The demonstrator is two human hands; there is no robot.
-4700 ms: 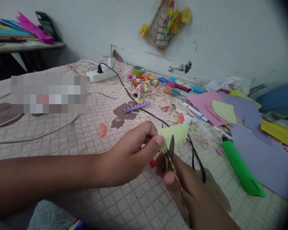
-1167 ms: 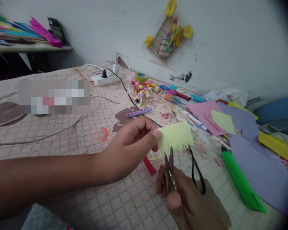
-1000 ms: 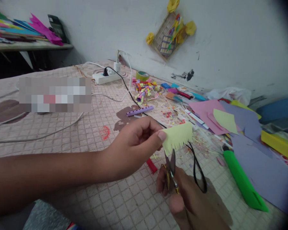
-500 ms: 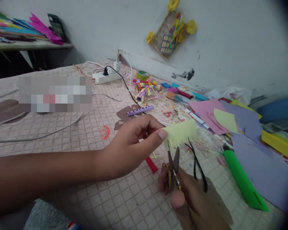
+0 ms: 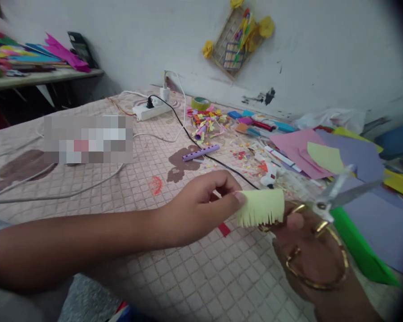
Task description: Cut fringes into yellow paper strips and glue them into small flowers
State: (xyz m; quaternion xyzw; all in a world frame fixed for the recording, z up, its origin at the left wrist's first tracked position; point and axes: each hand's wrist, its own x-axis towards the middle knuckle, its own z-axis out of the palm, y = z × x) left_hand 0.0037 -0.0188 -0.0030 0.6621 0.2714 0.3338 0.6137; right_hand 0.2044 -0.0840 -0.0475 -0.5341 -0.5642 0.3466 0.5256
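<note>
Between thumb and bent fingers, my left hand [image 5: 204,205] pinches the left end of a pale yellow strip of paper [image 5: 262,203]. Its lower edge is cut into a fine fringe. My right hand [image 5: 305,250] carries gold-handled scissors [image 5: 322,208] at the right, their blades apart and aimed up to the right, away from the paper. One handle loop lies around the palm. The right fingers are close behind the strip's right end, partly hidden; whether they touch it I cannot tell.
A green utility knife [image 5: 369,255] lies beside my right hand, near purple paper [image 5: 379,228] and pink paper [image 5: 298,150]. Further back are paper scraps [image 5: 208,123], a rolled purple tube [image 5: 200,152], a glue gun [image 5: 269,173] and a power strip [image 5: 151,109] with cables.
My right hand has moved right with the scissors, which have turned from under the fringe to point up and right. The paper strip sits slightly lower and further right.
</note>
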